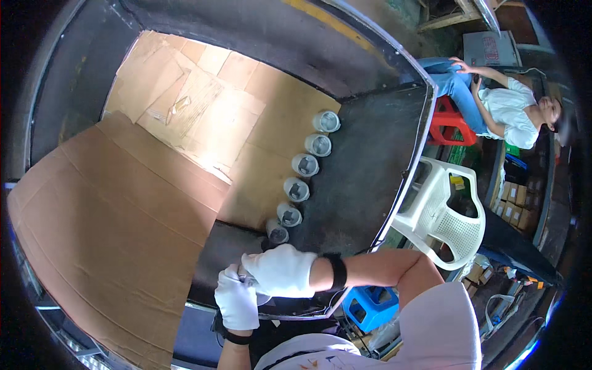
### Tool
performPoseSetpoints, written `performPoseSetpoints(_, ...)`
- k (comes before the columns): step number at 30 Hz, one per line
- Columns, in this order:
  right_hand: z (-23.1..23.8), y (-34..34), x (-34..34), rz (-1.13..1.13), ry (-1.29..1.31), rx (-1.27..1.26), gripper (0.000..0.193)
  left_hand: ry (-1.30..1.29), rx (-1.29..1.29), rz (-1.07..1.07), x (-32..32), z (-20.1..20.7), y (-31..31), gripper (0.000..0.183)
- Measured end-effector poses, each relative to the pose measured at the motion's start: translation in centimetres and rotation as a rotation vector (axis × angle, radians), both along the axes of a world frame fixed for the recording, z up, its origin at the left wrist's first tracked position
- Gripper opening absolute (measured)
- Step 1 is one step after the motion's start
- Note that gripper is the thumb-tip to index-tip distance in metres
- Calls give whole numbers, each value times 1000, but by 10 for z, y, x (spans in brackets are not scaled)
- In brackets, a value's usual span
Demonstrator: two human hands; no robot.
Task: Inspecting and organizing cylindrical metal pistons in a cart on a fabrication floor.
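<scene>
Object [263, 300], pale and mostly hidden, is gripped between left hand [238, 300] and right hand [282, 271], both curled, near the row of cups [305, 164].

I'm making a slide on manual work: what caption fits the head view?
Gloved left hand and right hand together, six whitish cups lined up beyond in a dark-walled enclosure.

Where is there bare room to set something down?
Cardboard floor left of the cups, bordered by the dark far wall and large cardboard sheet, looks free. Crowded: along the cups, around the left hand and right hand.
</scene>
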State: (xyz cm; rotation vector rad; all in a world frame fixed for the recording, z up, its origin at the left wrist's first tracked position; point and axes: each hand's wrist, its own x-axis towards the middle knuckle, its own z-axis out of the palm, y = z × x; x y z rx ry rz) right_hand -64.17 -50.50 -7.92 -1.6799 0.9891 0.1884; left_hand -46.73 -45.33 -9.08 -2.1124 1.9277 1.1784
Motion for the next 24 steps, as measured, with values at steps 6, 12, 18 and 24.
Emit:
performPoseSetpoints(6, -35, 12, -4, -133, 58, -195, 23, 174, 28, 158, -1, -8, 3, 36)
performPoseSetpoints(12, -183, -60, -138, -83, 499, -745, 13, 79, -230, -156, 6, 2, 9, 32)
performPoseSetpoints(18, -286, -130, -260, -1027, 724, -479, 26, -46, -314, -381, 37, -23, 35, 40)
performPoseSetpoints(24, -338, -143, -371, -1280, 860, -380, 34, 7, -350, -514, 27, -33, 29, 49)
